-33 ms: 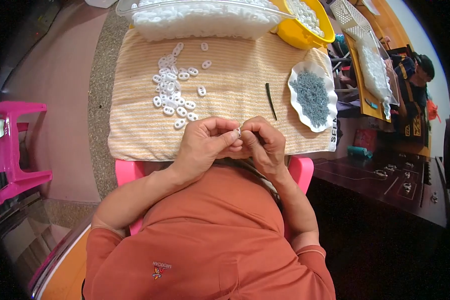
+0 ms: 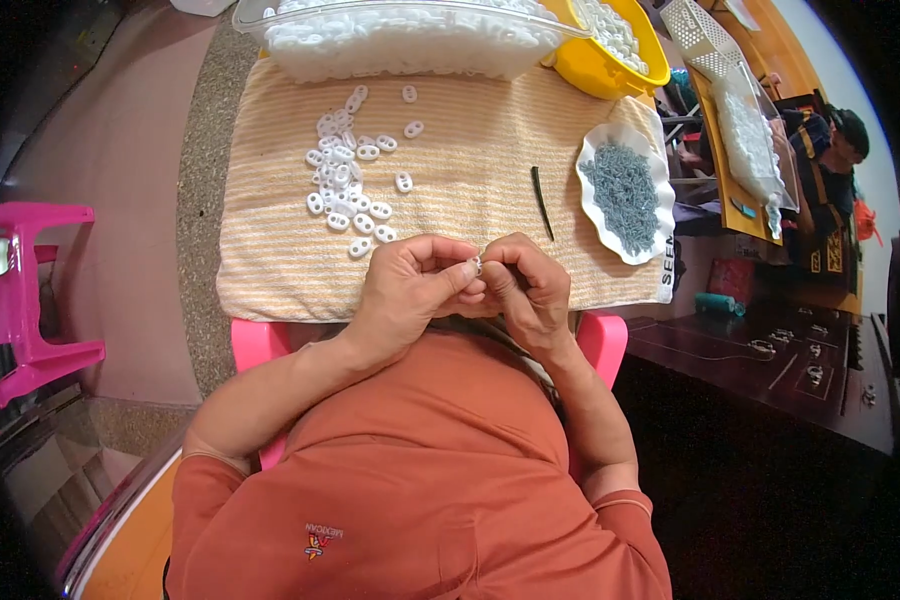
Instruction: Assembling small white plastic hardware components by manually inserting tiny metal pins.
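Observation:
Close to my body, over the near edge of the striped cloth [image 2: 460, 140], both hands meet at the fingertips. My left hand [image 2: 402, 295] pinches a small white plastic piece [image 2: 478, 265], mostly covered by the fingers. My right hand [image 2: 535, 298] is closed at the same piece, thumb against forefinger; whatever it pinches is hidden. Beyond my left hand lies a loose heap of white oval two-hole plastic pieces [image 2: 341, 172], with a few strays to its right. To the right, a white wavy-rimmed dish [image 2: 587, 190] holds many tiny grey translucent pieces [image 2: 625, 198].
A thin black strip [image 2: 542, 204] lies left of the dish. At the far edge stand a clear tub [image 2: 420, 8] full of white pieces and a yellow basin [image 2: 588, 76]. A pink stool [image 2: 30, 310] is at left; another person [image 2: 820, 165] sits at far right.

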Demonstrator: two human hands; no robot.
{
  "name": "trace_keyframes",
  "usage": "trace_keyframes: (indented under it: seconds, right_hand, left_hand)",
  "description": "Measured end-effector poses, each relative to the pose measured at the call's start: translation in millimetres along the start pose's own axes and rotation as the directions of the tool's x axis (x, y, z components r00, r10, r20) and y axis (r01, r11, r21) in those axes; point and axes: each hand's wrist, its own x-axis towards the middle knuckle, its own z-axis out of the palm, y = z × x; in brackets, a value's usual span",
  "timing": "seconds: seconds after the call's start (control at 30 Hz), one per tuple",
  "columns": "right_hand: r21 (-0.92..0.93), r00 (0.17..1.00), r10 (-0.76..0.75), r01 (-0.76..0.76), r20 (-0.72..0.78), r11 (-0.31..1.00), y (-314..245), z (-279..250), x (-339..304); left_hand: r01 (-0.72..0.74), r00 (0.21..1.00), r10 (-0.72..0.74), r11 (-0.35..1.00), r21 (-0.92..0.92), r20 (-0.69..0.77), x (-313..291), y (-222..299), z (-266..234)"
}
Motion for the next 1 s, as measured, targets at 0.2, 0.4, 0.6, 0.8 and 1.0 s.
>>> trace_keyframes:
  seconds: [0.2, 0.4, 0.6, 0.8, 1.0]
  right_hand:
    - [0.058, 0.998, 0.064, -0.066, 0.030, 0.996, -6.3, -1.2, -1.7]
    - [0.107, 0.987, 0.158, -0.160, 0.026, 0.981, -11.3, 0.2, -0.6]
    - [0.099, 0.984, 0.176, -0.178, 0.031, 0.979, -17.3, 0.9, 2.3]
    - [0.065, 0.991, 0.131, -0.132, 0.020, 0.989, -11.6, 1.3, 1.9]
    - [0.052, 0.994, 0.111, -0.112, 0.010, 0.992, -11.1, -0.4, 2.2]
  left_hand:
    - [-0.014, 1.000, 0.014, 0.999, 0.037, -0.003, -0.5, -1.5, 1.2]
    - [-0.016, 1.000, 0.016, 1.000, 0.019, -0.005, 0.3, -1.4, -0.5]
    - [-0.003, 1.000, 0.003, 1.000, -0.001, -0.014, -0.1, -0.2, -0.4]
    - [-0.003, 1.000, 0.003, 1.000, 0.005, -0.006, -0.6, 0.0, 0.4]
    - [-0.013, 1.000, 0.014, 1.000, 0.018, -0.018, -0.9, -4.5, -1.8]
